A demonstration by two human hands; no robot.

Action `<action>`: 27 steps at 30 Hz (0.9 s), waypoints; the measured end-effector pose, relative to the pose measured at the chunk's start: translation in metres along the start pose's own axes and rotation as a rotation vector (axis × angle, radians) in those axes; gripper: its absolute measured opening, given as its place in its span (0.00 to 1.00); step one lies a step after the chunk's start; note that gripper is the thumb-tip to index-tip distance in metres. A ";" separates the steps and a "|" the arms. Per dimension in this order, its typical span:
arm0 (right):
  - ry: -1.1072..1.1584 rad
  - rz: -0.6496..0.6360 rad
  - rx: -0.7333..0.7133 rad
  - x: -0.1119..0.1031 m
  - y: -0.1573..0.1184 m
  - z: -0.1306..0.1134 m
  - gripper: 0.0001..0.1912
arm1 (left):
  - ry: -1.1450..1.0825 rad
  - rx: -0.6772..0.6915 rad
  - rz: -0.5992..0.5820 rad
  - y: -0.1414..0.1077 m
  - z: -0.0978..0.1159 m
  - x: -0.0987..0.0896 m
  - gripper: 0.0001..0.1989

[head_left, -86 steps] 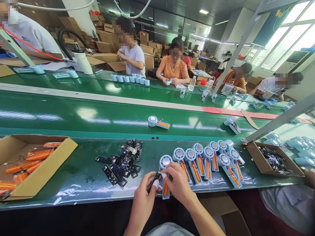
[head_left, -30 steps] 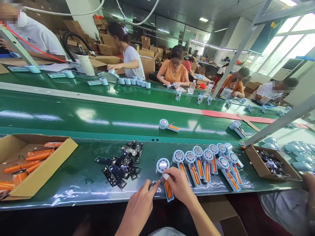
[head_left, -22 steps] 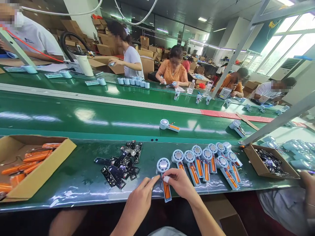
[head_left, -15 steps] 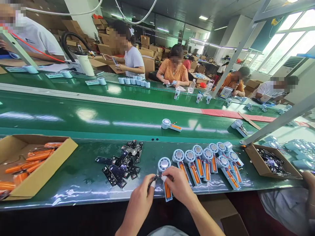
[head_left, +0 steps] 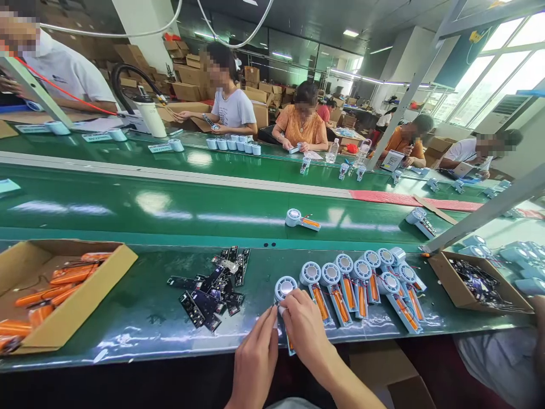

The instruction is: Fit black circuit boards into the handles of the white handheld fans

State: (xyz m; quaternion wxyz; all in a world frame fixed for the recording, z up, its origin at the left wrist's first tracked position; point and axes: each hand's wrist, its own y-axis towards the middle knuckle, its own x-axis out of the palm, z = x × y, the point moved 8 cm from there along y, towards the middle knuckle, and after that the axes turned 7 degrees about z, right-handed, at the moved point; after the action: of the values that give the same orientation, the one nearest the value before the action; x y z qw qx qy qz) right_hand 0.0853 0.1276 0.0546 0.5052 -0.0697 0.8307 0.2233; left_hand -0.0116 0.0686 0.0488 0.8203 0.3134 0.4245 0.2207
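A light-blue handheld fan (head_left: 285, 287) lies at the bench's front edge with its round head away from me. Both my hands meet over its handle and hide most of it. My left hand (head_left: 258, 349) is closed, its fingers pinched together at the fan's neck around a small dark circuit board that is mostly covered. Pressed up against it, my right hand (head_left: 304, 321) pinches something at the same spot; its fingers hide what it is. Left of my hands lies a loose pile of black circuit boards (head_left: 208, 292). Several open fans (head_left: 361, 270) with orange battery cells lie to the right.
A cardboard box (head_left: 85, 307) of orange battery cells stands at left. Another box (head_left: 443, 281) with dark boards is at right, beside a metal post (head_left: 472, 218). Beyond runs a green conveyor belt (head_left: 221, 196) carrying fans. Several people work across it.
My left hand has moved right and forward, closing against the right hand, so the board in it is now mostly hidden. The fan on the belt appears slightly farther right as the view shifts.
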 end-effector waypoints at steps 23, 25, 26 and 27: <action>0.527 -0.139 -0.227 -0.009 0.019 0.012 0.08 | -0.498 -0.239 -0.346 0.022 -0.040 0.011 0.16; 0.527 -0.135 -0.191 -0.012 0.022 0.011 0.07 | -0.498 -0.233 -0.345 0.024 -0.037 0.012 0.16; 0.513 -0.134 -0.171 -0.015 0.023 0.010 0.07 | -0.498 -0.243 -0.343 0.025 -0.036 0.012 0.16; 0.493 -0.138 -0.147 -0.017 0.025 0.010 0.07 | -0.499 -0.268 -0.339 0.025 -0.035 0.012 0.15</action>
State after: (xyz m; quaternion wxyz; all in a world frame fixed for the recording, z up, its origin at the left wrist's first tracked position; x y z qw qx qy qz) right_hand 0.0929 0.1520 0.0729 0.2953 -0.2149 0.9036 0.2241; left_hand -0.0369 0.1052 0.0436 0.9580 0.1718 0.2239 0.0512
